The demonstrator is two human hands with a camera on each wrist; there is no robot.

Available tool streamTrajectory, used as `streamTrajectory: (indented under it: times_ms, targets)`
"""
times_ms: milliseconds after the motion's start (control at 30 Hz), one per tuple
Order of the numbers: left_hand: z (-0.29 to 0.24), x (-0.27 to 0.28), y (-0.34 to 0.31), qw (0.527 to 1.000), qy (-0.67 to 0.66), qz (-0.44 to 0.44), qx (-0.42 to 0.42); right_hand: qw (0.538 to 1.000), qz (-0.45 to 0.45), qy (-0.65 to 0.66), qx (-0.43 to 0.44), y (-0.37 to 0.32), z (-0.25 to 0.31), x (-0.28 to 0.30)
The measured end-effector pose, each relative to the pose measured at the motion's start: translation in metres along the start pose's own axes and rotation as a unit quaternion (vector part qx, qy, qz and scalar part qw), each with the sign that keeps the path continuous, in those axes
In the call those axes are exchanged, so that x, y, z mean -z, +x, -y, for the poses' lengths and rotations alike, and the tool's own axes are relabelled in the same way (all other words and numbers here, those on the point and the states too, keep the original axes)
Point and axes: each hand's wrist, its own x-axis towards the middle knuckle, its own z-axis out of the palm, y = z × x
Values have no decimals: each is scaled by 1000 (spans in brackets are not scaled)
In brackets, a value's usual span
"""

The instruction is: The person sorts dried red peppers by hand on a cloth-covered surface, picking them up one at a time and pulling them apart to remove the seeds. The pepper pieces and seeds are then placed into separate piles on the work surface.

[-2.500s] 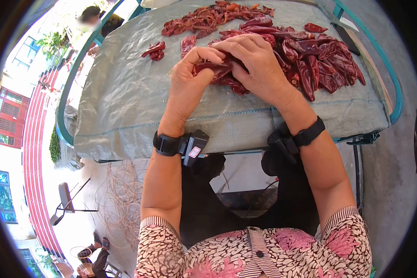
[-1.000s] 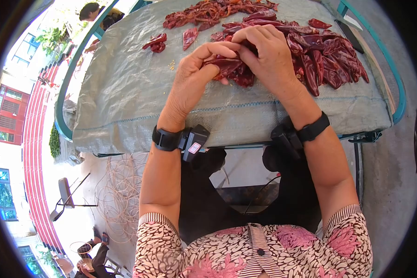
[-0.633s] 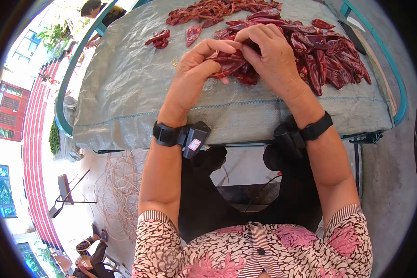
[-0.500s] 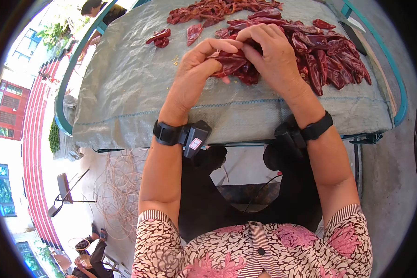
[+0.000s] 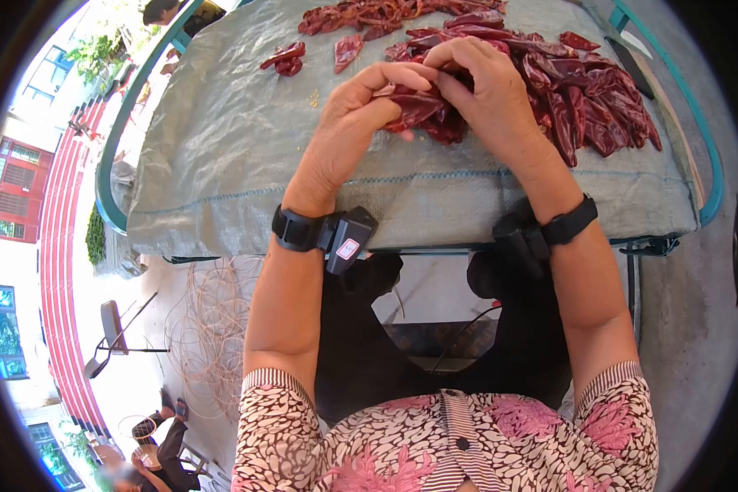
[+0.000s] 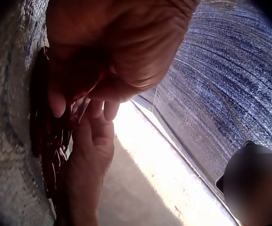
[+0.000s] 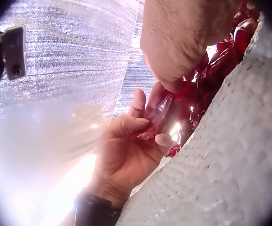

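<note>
My left hand (image 5: 344, 123) holds a dark red dried chili (image 5: 414, 107) between thumb and fingers. From the other side my right hand (image 5: 500, 102) pinches at its far end, thumb meeting index finger, close against the left fingertips. In the right wrist view the glossy chili (image 7: 159, 115) lies across the fingers of the left hand (image 7: 126, 153), with the right hand (image 7: 183, 42) above it. The left wrist view is dark, and the left palm hides most of the chili there. More dried chilies (image 5: 444, 129) lie just under both hands.
A large heap of dried chilies (image 5: 599, 111) spreads right of the hands; a flatter pile (image 5: 369, 15) lies at the back. Loose pieces (image 5: 285, 59) and yellowish seeds (image 5: 314, 98) are on the sheet (image 5: 221, 156). A teal metal rail (image 5: 107, 180) rims the bed, with a dark flat object (image 5: 629, 67) at right.
Both hands have shifted right and slightly up in the head view, drawing closer together at the chili. The thumb and fingers of the right hand have moved in against the left fingertips.
</note>
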Motion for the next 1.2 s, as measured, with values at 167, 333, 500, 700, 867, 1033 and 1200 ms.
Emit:
streamTrajectory:
  times_ms: [167, 333, 500, 700, 867, 1033, 1200]
  targets:
    - [1, 1, 0, 1000, 15, -3, 4, 1000, 0, -1, 1, 0, 1, -1]
    - [3, 0, 1, 1000, 23, -3, 8, 1000, 13, 9, -1, -1, 0, -1]
    - [6, 1, 2, 999, 30, -1, 11, 1000, 17, 8, -6, 0, 2, -1]
    - [5, 1, 2, 999, 37, -6, 13, 1000, 27, 5, 0, 0, 1, -1]
    - [5, 0, 1, 998, 59, -12, 9, 999, 30, -10, 1, -1, 2, -2]
    - [8, 1, 2, 998, 54, -8, 4, 999, 34, -5, 2, -1, 3, 0]
    - [8, 0, 1, 997, 72, -11, 7, 999, 33, 7, 7, 0, 2, -2]
